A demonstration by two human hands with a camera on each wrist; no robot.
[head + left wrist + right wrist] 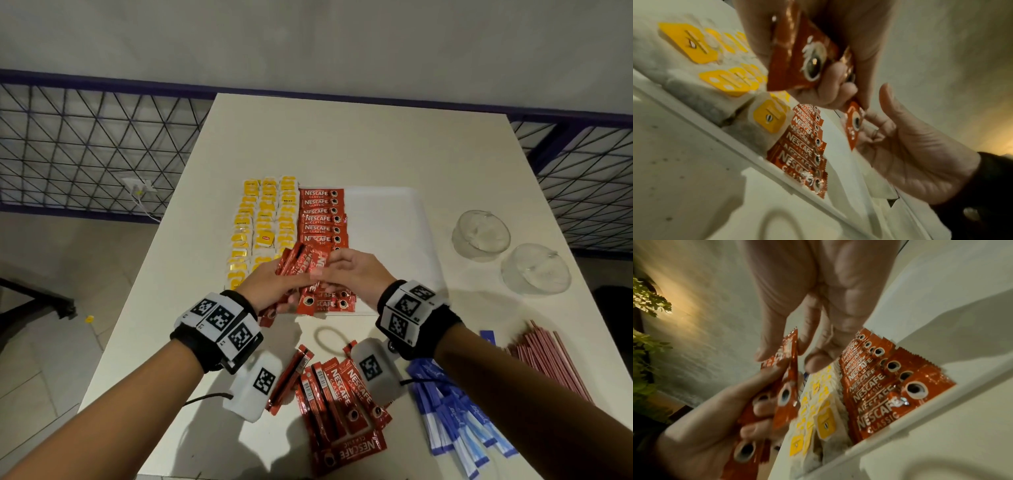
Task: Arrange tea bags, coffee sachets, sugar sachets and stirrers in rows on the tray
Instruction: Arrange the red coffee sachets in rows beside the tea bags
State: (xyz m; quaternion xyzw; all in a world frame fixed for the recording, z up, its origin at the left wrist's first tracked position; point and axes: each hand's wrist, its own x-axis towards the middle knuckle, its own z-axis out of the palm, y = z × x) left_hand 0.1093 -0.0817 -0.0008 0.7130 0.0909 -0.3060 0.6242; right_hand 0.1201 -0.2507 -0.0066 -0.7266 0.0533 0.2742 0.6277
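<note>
Sachets fill my left hand point(274, 284): from the head view I grip a fan of red Nescafe coffee sachets point(298, 262) over the near end of the white tray point(394, 219), so my right hand point(352, 274) can draw them off singly; its fingertips pinch the top one. On the tray, 3 columns of yellow-tagged tea bags point(265, 219) sit left of 1 column of laid coffee sachets point(320, 214), and the tray's right part is bare, I judge for sugar and stirrers. Loose coffee sachets point(339, 394), blue sugar sachets point(455, 411) and red stirrers point(548, 356) wait on the table point(342, 137) near me; 2 upturned glass cups point(479, 234) stand apart at the right.

Left wrist view: my fingers point(830, 84) curl round the bundle, and my right hand point(920, 154) comes in from below to take 1 sachet.

Right wrist view: my thumb and fingertips point(766, 352) close narrowly on a sachet's end above the laid column point(875, 389).
</note>
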